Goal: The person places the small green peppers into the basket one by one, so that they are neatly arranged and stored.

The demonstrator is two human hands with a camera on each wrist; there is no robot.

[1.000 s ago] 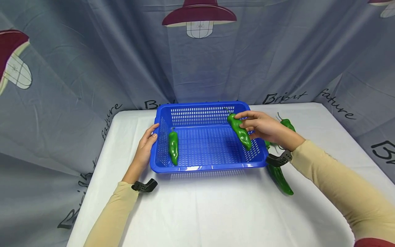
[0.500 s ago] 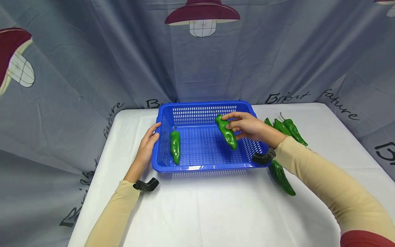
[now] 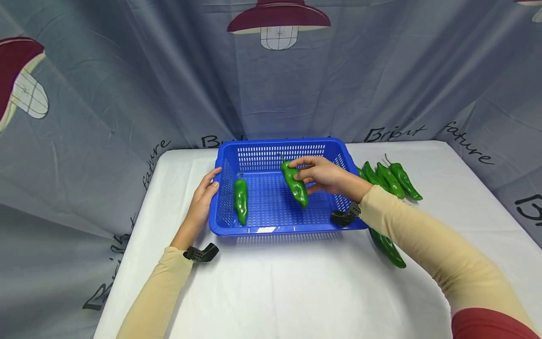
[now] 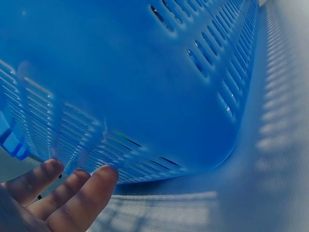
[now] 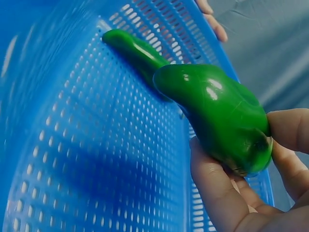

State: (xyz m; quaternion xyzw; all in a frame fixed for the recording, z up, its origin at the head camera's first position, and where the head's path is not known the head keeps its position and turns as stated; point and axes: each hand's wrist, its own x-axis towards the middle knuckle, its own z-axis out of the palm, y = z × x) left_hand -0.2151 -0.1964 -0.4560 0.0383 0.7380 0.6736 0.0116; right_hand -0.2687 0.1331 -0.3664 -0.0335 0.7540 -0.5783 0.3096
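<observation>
In the head view my right hand (image 3: 323,176) pinches a shiny green pepper (image 3: 294,185) between thumb and fingers, above the floor of a blue plastic basket (image 3: 288,229). The right wrist view shows the held pepper (image 5: 217,106) close up, tilted. Another green pepper (image 3: 241,201) lies inside the basket along its left wall. My left hand (image 3: 199,202) rests against the basket's left side, fingertips at the rim. From the left wrist, the fingers (image 4: 96,193) look fairly straight, touching the slotted outer wall.
Right of the basket, several green peppers (image 3: 391,176) lie side by side on the white-covered table (image 3: 271,287). One more pepper (image 3: 388,248) lies nearer the front, partly under the right forearm. A grey printed curtain (image 3: 279,94) hangs behind the table.
My right hand has carried the pepper leftward from the basket's right wall toward its middle. More of the peppers on the right have come into sight. The left hand keeps its place.
</observation>
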